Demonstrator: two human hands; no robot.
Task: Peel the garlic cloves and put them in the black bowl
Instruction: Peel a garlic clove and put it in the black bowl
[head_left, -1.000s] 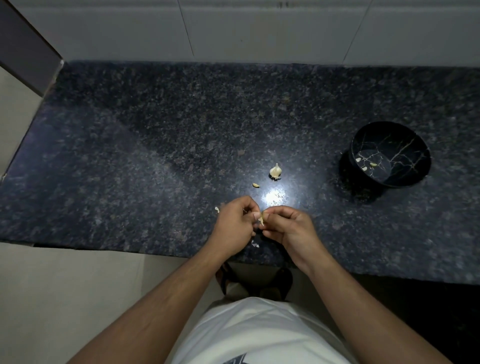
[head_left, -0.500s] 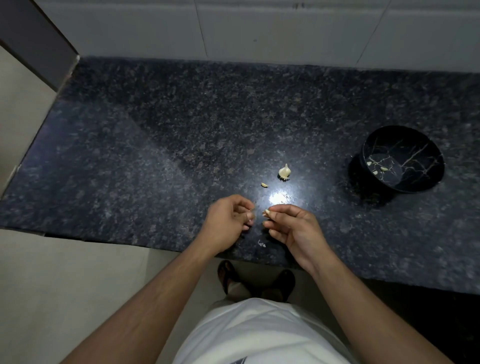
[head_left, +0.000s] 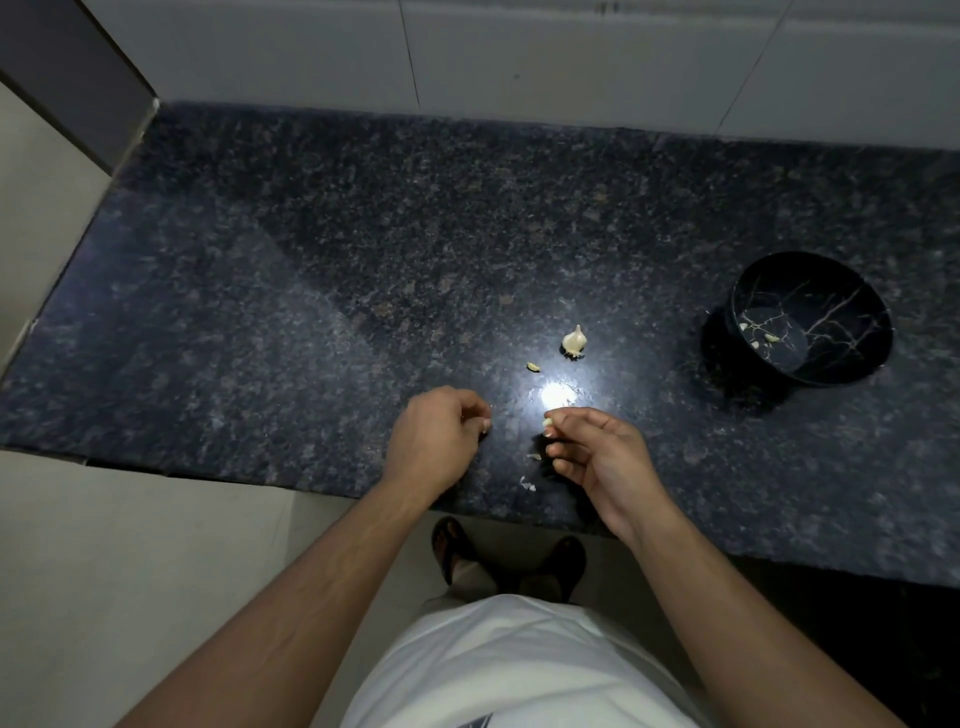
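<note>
Over the counter (head_left: 311, 312), right hand (head_left: 597, 457) pinches a garlic clove (head_left: 547, 422); left hand (head_left: 436, 441) curled, contents unclear.

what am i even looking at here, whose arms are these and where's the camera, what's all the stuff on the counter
No machine here: a person wears a camera on their head, looking down at their own arms. The left hand is curled, and I cannot tell if it holds anything. The right hand pinches a small garlic clove at its fingertips. On the dark stone counter lie part of a garlic bulb, a loose clove and bits of peel. To the right stands the black bowl, with a few pale pieces inside. The bright spot is a light's reflection.
</note>
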